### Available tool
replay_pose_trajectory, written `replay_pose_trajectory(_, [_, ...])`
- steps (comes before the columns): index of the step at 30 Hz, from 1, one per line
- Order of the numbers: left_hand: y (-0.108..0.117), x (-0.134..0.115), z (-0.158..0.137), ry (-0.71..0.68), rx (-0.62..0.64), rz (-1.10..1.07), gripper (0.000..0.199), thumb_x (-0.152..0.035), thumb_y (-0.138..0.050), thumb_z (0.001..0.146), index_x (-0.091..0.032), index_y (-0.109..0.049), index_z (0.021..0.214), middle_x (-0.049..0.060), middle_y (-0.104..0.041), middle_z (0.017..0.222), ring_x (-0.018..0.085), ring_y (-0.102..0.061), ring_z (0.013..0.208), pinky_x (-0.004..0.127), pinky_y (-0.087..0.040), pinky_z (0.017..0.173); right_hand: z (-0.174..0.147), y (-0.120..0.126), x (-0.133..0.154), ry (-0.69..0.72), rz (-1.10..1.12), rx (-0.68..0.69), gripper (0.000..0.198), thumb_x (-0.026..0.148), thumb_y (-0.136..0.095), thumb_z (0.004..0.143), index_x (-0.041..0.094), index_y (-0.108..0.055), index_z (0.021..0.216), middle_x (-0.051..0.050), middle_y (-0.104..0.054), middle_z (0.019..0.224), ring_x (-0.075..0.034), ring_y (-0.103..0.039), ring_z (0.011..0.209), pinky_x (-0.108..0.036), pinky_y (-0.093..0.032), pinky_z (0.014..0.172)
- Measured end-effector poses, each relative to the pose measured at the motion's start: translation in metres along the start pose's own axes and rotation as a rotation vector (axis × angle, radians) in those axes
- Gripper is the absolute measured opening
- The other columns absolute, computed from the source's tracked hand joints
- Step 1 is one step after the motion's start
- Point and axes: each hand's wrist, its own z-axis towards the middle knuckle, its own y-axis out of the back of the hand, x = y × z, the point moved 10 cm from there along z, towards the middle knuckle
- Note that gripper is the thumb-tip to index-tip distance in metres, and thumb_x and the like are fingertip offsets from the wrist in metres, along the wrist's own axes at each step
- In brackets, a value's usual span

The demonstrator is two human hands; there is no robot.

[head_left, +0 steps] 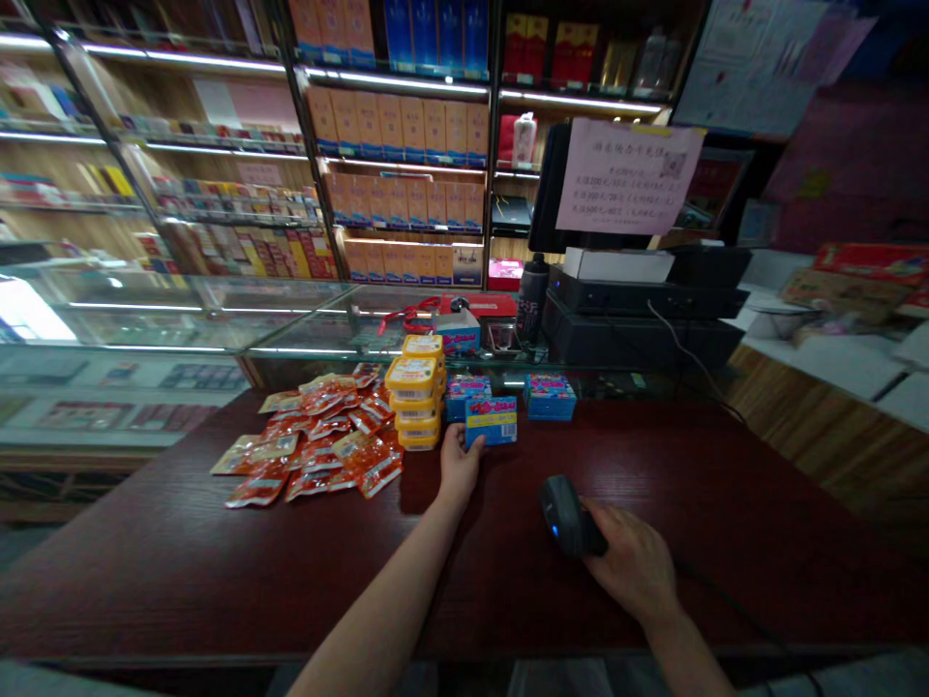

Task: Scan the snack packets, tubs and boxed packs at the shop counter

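Note:
My left hand (460, 465) is closed on the left side of a small blue box (492, 422) with pink lettering, a yellow stripe and a barcode facing me. Behind that box stands a stack of like blue boxes (464, 387), and a second stack (550, 397) is a little to the right. My right hand (631, 560) grips a black barcode scanner (564, 518) with a blue light on it, its head tilted up and to the left. Yellow-lidded plastic tubs (415, 402) are piled just left of my left hand. Beside them lies a heap of orange foil packets (319, 440).
The dark wooden table (218, 581) meets a glass display counter (305, 329) at the back. On that stand a black bottle (532, 300) and a monitor (550, 184) with a paper notice. The scanner's cable (740, 610) runs right. Stocked shelves (406, 126) line the wall.

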Motion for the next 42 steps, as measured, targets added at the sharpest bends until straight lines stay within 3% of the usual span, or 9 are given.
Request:
replay_pose_trajectory(7, [-0.026, -0.069, 0.008, -0.363, 0.020, 0.299, 0.017, -0.028, -0.059, 0.079, -0.018, -0.055, 0.092, 0.002, -0.063, 0.087, 0.016, -0.060, 0.083, 0.031, -0.049, 0.079, 0.000, 0.003, 0.000, -0.034, 0.013, -0.031, 0.039, 0.015, -0.053, 0.074, 0.020, -0.060, 0.112, -0.005, -0.069, 0.102, -0.020, -0.062, 0.092, -0.031, -0.043, 0.082])
replay_pose_trajectory(12, [-0.083, -0.112, 0.019, -0.663, 0.171, 0.796, 0.013, -0.022, -0.052, 0.084, -0.018, -0.058, 0.096, 0.005, -0.062, 0.092, 0.019, -0.057, 0.089, 0.032, -0.046, 0.081, 0.002, 0.004, -0.002, -0.062, 0.026, -0.035, 0.039, 0.015, -0.055, 0.074, 0.020, -0.060, 0.112, -0.005, -0.068, 0.100, -0.021, -0.061, 0.091, -0.031, -0.042, 0.081])
replay_pose_trajectory(16, [-0.143, -0.105, 0.018, -0.874, 0.421, 1.249, 0.016, -0.019, -0.048, 0.086, -0.018, -0.060, 0.096, 0.009, -0.061, 0.095, 0.023, -0.053, 0.093, 0.034, -0.043, 0.079, 0.004, 0.004, -0.002, -0.081, 0.055, -0.006, 0.041, 0.014, -0.054, 0.072, 0.022, -0.060, 0.111, -0.004, -0.068, 0.100, -0.020, -0.061, 0.090, -0.030, -0.041, 0.079])
replay_pose_trajectory(21, [-0.193, -0.074, 0.014, -0.972, 0.592, 1.440, 0.022, -0.019, -0.040, 0.090, -0.018, -0.062, 0.094, 0.011, -0.060, 0.097, 0.023, -0.051, 0.092, 0.036, -0.040, 0.075, 0.005, 0.006, -0.002, -0.098, 0.070, 0.001, 0.039, 0.013, -0.052, 0.072, 0.022, -0.060, 0.109, -0.004, -0.068, 0.099, -0.020, -0.060, 0.091, -0.030, -0.040, 0.079])
replay_pose_trajectory(27, [-0.213, -0.040, 0.021, -0.823, 0.635, 1.372, 0.020, -0.024, -0.052, 0.086, -0.017, -0.064, 0.100, 0.011, -0.060, 0.103, 0.025, -0.050, 0.101, 0.038, -0.040, 0.086, 0.003, 0.000, -0.004, -0.095, 0.082, 0.025, 0.040, 0.015, -0.054, 0.072, 0.022, -0.060, 0.111, -0.003, -0.068, 0.098, -0.021, -0.059, 0.092, -0.031, -0.038, 0.080])
replay_pose_trajectory(29, [-0.205, -0.039, 0.025, -0.765, 0.603, 1.271, 0.035, -0.032, -0.064, 0.079, -0.019, -0.061, 0.112, 0.010, -0.058, 0.112, 0.025, -0.049, 0.108, 0.038, -0.039, 0.093, 0.004, 0.002, -0.004, -0.105, 0.076, 0.020, 0.039, 0.014, -0.054, 0.072, 0.023, -0.060, 0.110, -0.003, -0.068, 0.098, -0.020, -0.059, 0.092, -0.031, -0.038, 0.080])
replay_pose_trajectory(32, [-0.175, -0.040, 0.044, -0.612, 0.400, 1.168, 0.049, -0.041, -0.072, 0.071, -0.020, -0.061, 0.114, 0.011, -0.053, 0.122, 0.027, -0.048, 0.112, 0.038, -0.038, 0.096, 0.005, 0.004, -0.004, -0.131, 0.074, 0.026, 0.040, 0.013, -0.053, 0.071, 0.024, -0.060, 0.109, -0.002, -0.068, 0.099, -0.020, -0.059, 0.093, -0.030, -0.037, 0.080])
replay_pose_trajectory(36, [-0.140, -0.027, 0.064, -0.344, 0.241, 1.068, 0.032, -0.034, -0.070, 0.075, -0.017, -0.067, 0.101, 0.008, -0.057, 0.100, 0.019, -0.057, 0.092, 0.029, -0.045, 0.083, 0.008, 0.002, -0.005, -0.150, 0.089, 0.074, 0.039, 0.014, -0.053, 0.072, 0.023, -0.060, 0.109, -0.002, -0.067, 0.097, -0.021, -0.059, 0.092, -0.032, -0.038, 0.081])
replay_pose_trajectory(42, [-0.144, -0.028, 0.065, -0.313, 0.202, 1.062, 0.020, -0.026, -0.067, 0.077, -0.019, -0.068, 0.096, 0.005, -0.058, 0.095, 0.016, -0.058, 0.083, 0.024, -0.044, 0.074, 0.008, 0.002, -0.005, -0.156, 0.084, 0.079, 0.039, 0.014, -0.053, 0.072, 0.023, -0.061, 0.108, -0.002, -0.067, 0.097, -0.020, -0.058, 0.093, -0.031, -0.038, 0.081])
